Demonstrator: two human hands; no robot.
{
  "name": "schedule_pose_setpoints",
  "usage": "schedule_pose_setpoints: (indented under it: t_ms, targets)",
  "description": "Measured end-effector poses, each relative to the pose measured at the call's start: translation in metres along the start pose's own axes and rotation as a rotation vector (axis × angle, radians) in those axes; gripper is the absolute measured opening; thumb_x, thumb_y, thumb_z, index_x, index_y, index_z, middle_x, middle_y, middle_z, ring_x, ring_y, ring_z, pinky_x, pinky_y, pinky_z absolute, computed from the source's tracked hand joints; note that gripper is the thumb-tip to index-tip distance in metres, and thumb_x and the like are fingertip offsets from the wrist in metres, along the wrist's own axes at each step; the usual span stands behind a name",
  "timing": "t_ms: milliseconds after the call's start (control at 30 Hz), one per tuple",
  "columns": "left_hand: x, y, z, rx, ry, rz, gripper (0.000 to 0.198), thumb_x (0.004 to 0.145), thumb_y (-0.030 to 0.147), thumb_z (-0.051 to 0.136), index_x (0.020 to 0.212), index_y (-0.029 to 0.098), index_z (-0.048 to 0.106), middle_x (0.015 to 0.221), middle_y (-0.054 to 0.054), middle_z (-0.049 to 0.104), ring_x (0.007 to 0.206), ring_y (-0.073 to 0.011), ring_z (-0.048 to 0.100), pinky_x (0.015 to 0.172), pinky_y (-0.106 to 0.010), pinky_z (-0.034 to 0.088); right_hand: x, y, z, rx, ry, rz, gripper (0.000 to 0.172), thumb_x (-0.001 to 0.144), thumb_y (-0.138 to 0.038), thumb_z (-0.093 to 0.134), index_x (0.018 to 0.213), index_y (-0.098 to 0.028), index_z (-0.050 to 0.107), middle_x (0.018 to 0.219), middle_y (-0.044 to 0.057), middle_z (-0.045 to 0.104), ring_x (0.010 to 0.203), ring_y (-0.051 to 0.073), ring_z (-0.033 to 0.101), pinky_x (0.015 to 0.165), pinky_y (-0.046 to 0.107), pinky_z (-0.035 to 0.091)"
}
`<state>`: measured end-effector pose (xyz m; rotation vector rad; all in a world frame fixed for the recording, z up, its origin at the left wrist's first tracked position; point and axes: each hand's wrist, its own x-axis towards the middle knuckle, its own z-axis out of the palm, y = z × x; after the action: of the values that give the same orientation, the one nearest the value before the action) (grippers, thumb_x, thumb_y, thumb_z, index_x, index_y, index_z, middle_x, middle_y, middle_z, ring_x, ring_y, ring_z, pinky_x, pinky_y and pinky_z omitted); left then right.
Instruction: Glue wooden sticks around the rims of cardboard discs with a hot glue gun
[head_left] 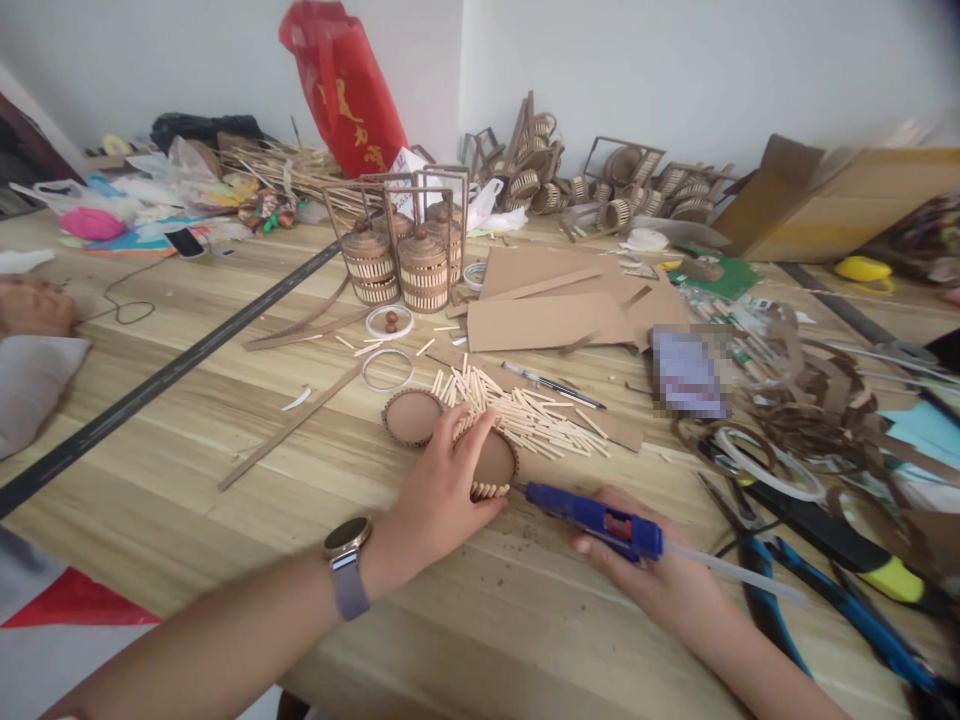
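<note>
Gold-lettered red bag [341,90] seen by wall [637,60]; phone [184,243] laid at left, pink bundle [93,225] near it. Cardboard box [847,205] set at right, yellow object [862,270] just beside.

it was just the one cam, worn on the head, looking forward and down. the left hand [435,490] and right hand [664,578] sat pretty close, below mid-frame, and the table [487,625] ran away from it to the wall [637,60] up top, furthest off.
</note>
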<state>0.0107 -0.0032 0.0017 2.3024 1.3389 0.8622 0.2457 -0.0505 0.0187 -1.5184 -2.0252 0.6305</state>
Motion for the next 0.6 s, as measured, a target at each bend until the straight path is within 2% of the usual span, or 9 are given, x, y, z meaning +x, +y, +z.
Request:
schedule_pose_setpoints:
  t_ms: [100,167,267,333,433,533,600]
  targets:
    - [-0.001,0.0,-0.001,-0.012,-0.012,-0.001,0.098,0.068,0.016,0.08,0.146,0.03,0.021,0.144,-0.014,0.029,0.135,-0.0354,0.037,0.106,-0.051,0.042,-0.001,0.006,-0.005,0.057,0.057,0.111,0.034,0.081,-0.057,0.057,0.076,-0.024,0.063,0.07,0.004,0.066,0.069,0.024,0.065,0.062,0.034,0.055]
    - [-0.001,0.0,0.0,-0.023,-0.014,0.002,0.099,0.069,0.016,0.079,0.146,0.031,0.02,0.145,-0.014,0.029,0.135,-0.0357,0.037,0.106,-0.052,0.042,-0.002,0.012,-0.012,0.136,0.012,0.155,0.04,0.08,-0.063,0.058,0.079,-0.023,0.066,0.072,0.005,0.068,0.073,0.025,0.066,0.064,0.035,0.056]
    - [-0.001,0.0,0.0,-0.028,-0.013,0.006,0.099,0.069,0.015,0.079,0.146,0.032,0.02,0.145,-0.014,0.028,0.136,-0.036,0.036,0.106,-0.052,0.042,-0.003,0.02,-0.027,0.28,-0.231,0.206,0.048,0.082,-0.066,0.054,0.073,-0.021,0.068,0.067,0.004,0.066,0.063,0.019,0.062,0.056,0.029,0.052]
    - [-0.001,0.001,0.0,-0.022,-0.014,0.01,0.099,0.068,0.015,0.08,0.146,0.031,0.021,0.144,-0.014,0.029,0.136,-0.0356,0.036,0.107,-0.052,0.042,-0.005,0.024,-0.035,0.35,-0.388,0.27,0.052,0.083,-0.067,0.052,0.072,-0.019,0.068,0.062,0.002,0.062,0.053,0.014,0.055,0.046,0.024,0.045]
    - [-0.001,0.002,-0.001,-0.012,-0.014,0.014,0.098,0.068,0.014,0.08,0.145,0.029,0.021,0.143,-0.015,0.029,0.136,-0.0346,0.035,0.108,-0.051,0.041,-0.007,0.027,-0.041,0.345,-0.519,0.369,0.054,0.084,-0.069,0.049,0.074,-0.019,0.066,0.055,0.0,0.058,0.045,0.011,0.048,0.04,0.021,0.036]
    - [0.0,0.002,-0.002,-0.011,-0.023,0.005,0.098,0.068,0.015,0.08,0.145,0.03,0.021,0.143,-0.014,0.029,0.136,-0.0342,0.036,0.107,-0.051,0.042,-0.009,0.031,-0.045,0.133,-0.482,0.312,0.054,0.084,-0.069,0.047,0.066,-0.021,0.064,0.054,0.001,0.06,0.046,0.013,0.053,0.042,0.023,0.039]
    - [0.0,0.002,-0.002,-0.013,-0.029,-0.002,0.099,0.069,0.016,0.08,0.146,0.031,0.02,0.144,-0.014,0.028,0.135,-0.0343,0.037,0.106,-0.051,0.043,-0.009,0.033,-0.049,-0.08,-0.291,0.232,0.051,0.082,-0.066,0.052,0.059,-0.023,0.064,0.051,0.0,0.061,0.044,0.014,0.054,0.042,0.024,0.039]
